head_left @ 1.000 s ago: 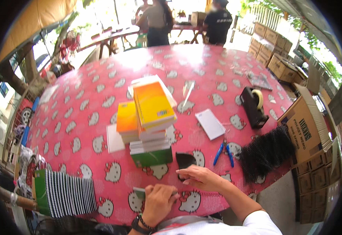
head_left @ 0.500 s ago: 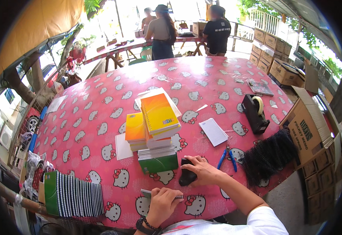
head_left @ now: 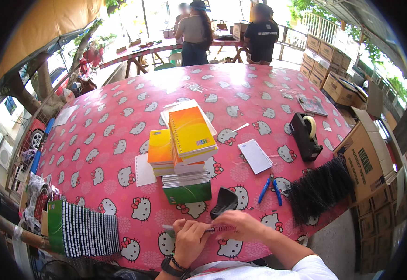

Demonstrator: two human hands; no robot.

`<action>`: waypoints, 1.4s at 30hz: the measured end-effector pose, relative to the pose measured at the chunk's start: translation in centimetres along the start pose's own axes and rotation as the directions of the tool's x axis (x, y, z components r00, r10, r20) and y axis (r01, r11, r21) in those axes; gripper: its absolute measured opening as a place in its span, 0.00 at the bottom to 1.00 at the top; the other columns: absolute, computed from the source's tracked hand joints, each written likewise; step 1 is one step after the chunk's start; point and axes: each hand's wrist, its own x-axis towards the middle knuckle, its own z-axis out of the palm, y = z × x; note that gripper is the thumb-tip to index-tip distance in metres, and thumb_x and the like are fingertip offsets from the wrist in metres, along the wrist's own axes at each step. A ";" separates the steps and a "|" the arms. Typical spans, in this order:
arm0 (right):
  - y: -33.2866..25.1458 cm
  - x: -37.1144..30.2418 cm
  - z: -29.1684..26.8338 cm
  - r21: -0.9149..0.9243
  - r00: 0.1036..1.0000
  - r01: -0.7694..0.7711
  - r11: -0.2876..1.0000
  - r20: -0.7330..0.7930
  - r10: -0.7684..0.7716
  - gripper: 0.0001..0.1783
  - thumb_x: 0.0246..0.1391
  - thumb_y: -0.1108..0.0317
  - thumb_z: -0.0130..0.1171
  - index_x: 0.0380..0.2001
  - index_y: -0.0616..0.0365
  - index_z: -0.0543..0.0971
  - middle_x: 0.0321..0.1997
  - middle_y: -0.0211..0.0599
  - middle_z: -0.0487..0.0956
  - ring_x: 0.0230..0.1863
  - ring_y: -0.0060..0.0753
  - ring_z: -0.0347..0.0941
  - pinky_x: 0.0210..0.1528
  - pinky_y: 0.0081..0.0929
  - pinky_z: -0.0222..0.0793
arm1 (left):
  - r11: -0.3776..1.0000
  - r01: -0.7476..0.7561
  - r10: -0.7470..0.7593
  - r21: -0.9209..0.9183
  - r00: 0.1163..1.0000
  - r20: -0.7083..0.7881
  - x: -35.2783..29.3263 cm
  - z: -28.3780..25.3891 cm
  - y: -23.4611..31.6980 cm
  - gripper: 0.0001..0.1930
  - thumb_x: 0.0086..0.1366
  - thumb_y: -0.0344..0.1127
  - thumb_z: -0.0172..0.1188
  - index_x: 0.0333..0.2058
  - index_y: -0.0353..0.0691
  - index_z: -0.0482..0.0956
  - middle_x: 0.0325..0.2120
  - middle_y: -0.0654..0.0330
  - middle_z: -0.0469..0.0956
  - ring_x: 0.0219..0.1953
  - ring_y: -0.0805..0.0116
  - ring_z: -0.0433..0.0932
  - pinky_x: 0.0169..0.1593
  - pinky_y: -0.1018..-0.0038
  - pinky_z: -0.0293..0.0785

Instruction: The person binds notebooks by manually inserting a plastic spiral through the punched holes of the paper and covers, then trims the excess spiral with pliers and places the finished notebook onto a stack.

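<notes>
My left hand [head_left: 192, 237] is closed on a small notebook seen edge-on, near the table's front edge. A thin dark spiral wire [head_left: 222, 228] runs from it toward my right hand [head_left: 243, 226], whose curled fingers close around the wire; the fingertips are partly hidden. Just beyond my right hand lies a black curved object [head_left: 225, 201], its kind unclear. Behind are stacked notebooks: green-covered ones [head_left: 187, 192] in front, an orange and yellow spiral pile [head_left: 192, 133] on top, and a lower orange pile [head_left: 159, 147] beside it.
To the right lie blue-handled pliers [head_left: 270, 189], a white spiral pad [head_left: 255, 156], a black tape dispenser [head_left: 304, 137], a heap of black wire spirals [head_left: 320, 189] and an open carton [head_left: 364, 154]. A notebook row [head_left: 89, 231] stands at left. People work at a far table.
My right hand has let go of the black object and moved down to the spiral wire beside my left hand. The black object stays on the table.
</notes>
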 end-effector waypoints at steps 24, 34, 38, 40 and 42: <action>4.2 0.7 -3.3 -0.493 0.997 -0.081 0.866 -0.056 0.062 0.35 0.41 0.55 0.69 0.54 0.49 0.69 0.55 0.46 0.69 0.57 0.51 0.63 0.55 0.49 0.60 | 0.999 -0.027 0.030 -0.035 0.995 0.094 -0.4 -1.2 0.1 0.09 0.54 0.43 0.64 0.31 0.49 0.78 0.29 0.70 0.78 0.35 0.72 0.75 0.51 0.64 0.55; 6.8 1.7 -1.7 -0.474 0.981 -0.101 0.875 0.096 0.166 0.42 0.33 0.51 0.72 0.55 0.42 0.67 0.63 0.50 0.58 0.60 0.53 0.57 0.59 0.49 0.55 | 0.994 -0.094 0.102 -0.056 0.980 0.169 -0.5 -1.3 -0.9 0.08 0.55 0.43 0.63 0.32 0.50 0.77 0.30 0.71 0.78 0.36 0.73 0.75 0.57 0.59 0.48; 6.6 1.9 -0.5 -0.508 0.994 -0.086 0.857 0.019 0.111 0.40 0.32 0.46 0.72 0.52 0.45 0.71 0.63 0.52 0.59 0.58 0.55 0.59 0.59 0.47 0.56 | 0.997 -0.077 0.075 0.009 0.987 0.144 -0.1 -1.3 -0.9 0.11 0.50 0.43 0.67 0.32 0.50 0.78 0.30 0.72 0.77 0.37 0.73 0.75 0.58 0.58 0.47; 6.5 1.6 -0.4 -0.418 0.995 -0.097 0.903 -0.025 0.095 0.37 0.33 0.43 0.71 0.48 0.47 0.75 0.61 0.54 0.62 0.57 0.56 0.61 0.60 0.47 0.56 | 0.999 -0.041 0.041 0.011 0.998 0.053 0.1 -2.1 -0.4 0.12 0.47 0.43 0.69 0.31 0.51 0.79 0.29 0.72 0.77 0.37 0.73 0.75 0.58 0.58 0.47; 5.5 1.9 -1.1 -0.158 0.989 -0.135 0.978 0.041 0.143 0.31 0.35 0.42 0.70 0.41 0.49 0.80 0.56 0.56 0.68 0.56 0.55 0.63 0.60 0.45 0.56 | 0.997 -0.033 0.027 0.071 0.996 0.086 -0.6 -2.7 -2.0 0.11 0.47 0.43 0.69 0.28 0.50 0.79 0.27 0.72 0.76 0.37 0.73 0.74 0.58 0.58 0.48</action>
